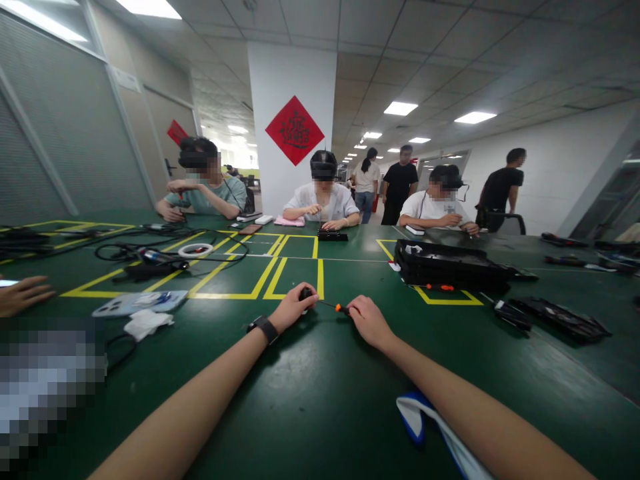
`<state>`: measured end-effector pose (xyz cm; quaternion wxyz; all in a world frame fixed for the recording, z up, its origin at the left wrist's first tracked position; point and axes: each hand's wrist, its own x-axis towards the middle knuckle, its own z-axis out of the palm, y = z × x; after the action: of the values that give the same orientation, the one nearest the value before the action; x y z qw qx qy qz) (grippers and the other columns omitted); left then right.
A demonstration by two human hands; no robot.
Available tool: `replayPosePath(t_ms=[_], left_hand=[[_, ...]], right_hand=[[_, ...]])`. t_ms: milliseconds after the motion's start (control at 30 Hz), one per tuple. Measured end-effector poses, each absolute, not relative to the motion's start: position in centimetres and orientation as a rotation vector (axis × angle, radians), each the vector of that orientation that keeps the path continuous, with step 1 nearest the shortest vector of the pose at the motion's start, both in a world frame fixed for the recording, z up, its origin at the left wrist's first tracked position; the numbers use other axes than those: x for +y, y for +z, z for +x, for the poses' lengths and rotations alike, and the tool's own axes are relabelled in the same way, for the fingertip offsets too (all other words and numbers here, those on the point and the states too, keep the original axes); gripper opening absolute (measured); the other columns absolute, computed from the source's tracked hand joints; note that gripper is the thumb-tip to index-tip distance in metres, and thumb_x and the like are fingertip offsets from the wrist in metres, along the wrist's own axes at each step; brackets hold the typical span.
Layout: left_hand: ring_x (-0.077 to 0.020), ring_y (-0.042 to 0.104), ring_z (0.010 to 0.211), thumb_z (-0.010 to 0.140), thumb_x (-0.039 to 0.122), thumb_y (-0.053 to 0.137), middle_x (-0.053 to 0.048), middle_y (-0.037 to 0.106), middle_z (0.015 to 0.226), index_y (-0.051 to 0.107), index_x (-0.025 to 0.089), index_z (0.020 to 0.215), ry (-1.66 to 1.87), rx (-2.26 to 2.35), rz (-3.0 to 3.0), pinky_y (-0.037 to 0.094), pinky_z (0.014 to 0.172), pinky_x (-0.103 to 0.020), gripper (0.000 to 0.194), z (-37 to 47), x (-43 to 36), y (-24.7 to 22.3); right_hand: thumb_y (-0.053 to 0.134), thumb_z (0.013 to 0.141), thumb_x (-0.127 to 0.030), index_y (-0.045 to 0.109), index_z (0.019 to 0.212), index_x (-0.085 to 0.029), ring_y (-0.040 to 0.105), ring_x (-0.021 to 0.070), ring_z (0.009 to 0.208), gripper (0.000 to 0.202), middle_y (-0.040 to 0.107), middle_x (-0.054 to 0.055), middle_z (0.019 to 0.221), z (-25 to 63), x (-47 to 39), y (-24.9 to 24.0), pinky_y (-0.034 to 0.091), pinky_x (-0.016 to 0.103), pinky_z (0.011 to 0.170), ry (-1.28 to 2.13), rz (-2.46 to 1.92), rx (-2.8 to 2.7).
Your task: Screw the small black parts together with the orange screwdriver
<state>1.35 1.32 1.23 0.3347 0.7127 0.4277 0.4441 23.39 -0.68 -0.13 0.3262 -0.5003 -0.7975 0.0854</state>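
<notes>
In the middle of the head view, my left hand (296, 308) is closed around a small black part (305, 293), mostly covered by the fingers. A dark band is on that wrist. My right hand (369, 320) grips a screwdriver (341, 309) with an orange and black handle. The screwdriver's thin shaft points left, and its tip meets or nearly meets the black part; I cannot tell if they touch. Both hands are low over the green table (310, 393).
Stacked black trays (445, 260) stand at right, an orange-handled tool (440, 287) before them. Black parts (560, 317) lie further right. At left are a phone (140, 303), crumpled tissue (147, 323) and cables (165, 250). A co-worker's hand (25, 293) is at the left edge. Several people sit opposite.
</notes>
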Motion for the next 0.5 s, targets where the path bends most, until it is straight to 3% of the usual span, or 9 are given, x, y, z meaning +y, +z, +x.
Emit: replayPosePath(t_ms=[333,500], left_hand=[[-0.0117,0.05,0.062,0.069,0.043,0.054,0.001,0.054,0.068,0.054,0.017,0.082,1.162,1.113,1.883,0.041,0.059,-0.024,0.028,1.34,1.18,1.36],[-0.0119,0.05,0.064,0.07,0.041,0.054,0.001,0.055,0.069,0.054,0.017,0.081,1.164,1.112,1.898,0.041,0.062,-0.025,0.027,1.4,1.06,1.52]], right_hand=[[0.053,0.077,-0.024,0.055,0.092,-0.018,0.046,0.0167,0.086,0.017,0.054,0.004,0.089,23.08,-1.47,0.27,0.036,0.031,0.078,0.248,-1.207,-2.134],[0.04,0.085,-0.027,0.057,0.089,-0.017,0.046,0.0156,0.086,0.02,0.053,0.005,0.088,23.17,-1.24,0.1,0.036,0.03,0.079,0.233,-1.25,-2.1]])
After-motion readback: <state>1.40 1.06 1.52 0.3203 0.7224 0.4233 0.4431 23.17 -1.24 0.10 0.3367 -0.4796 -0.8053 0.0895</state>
